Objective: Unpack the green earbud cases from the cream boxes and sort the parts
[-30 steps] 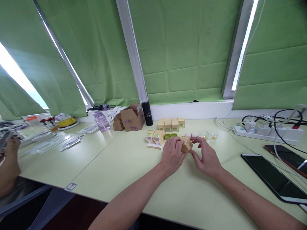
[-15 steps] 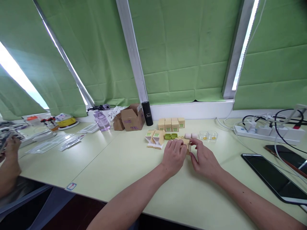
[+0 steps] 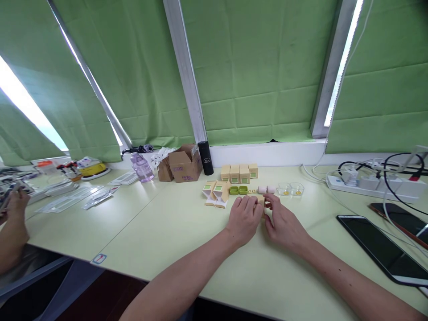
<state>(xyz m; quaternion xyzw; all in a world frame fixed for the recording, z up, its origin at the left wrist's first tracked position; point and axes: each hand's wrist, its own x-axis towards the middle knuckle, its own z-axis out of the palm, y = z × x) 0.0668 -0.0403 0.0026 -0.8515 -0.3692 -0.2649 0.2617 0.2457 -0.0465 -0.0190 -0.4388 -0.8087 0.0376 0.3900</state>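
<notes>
A small tan cardboard box [image 3: 261, 201] is between my two hands, low over the table. My left hand [image 3: 243, 218] is closed around its left side, hiding most of it. The fingertips and thumb of my right hand [image 3: 282, 218] grip its right end. Just behind are two green square cups [image 3: 238, 190], small yellowish pieces [image 3: 251, 191], pale pink rolls [image 3: 266, 190] and clear containers [image 3: 290, 189] with yellow centres. To the left stand two opened tan boxes [image 3: 216, 192] with white flaps. Several closed tan boxes [image 3: 239, 173] form a row farther back.
A black cylinder [image 3: 205, 158] and a brown carton [image 3: 185, 163] stand near the wall, beside a purple bottle [image 3: 142, 167]. At right lie phones [image 3: 381, 247] and a power strip [image 3: 377, 187] with cables. Another person's hand [image 3: 16, 205] is at far left, near plastic packets [image 3: 100, 197].
My hands stay on the small box, which has turned slightly and now shows less beyond my left fingers. The things on the table have not moved.
</notes>
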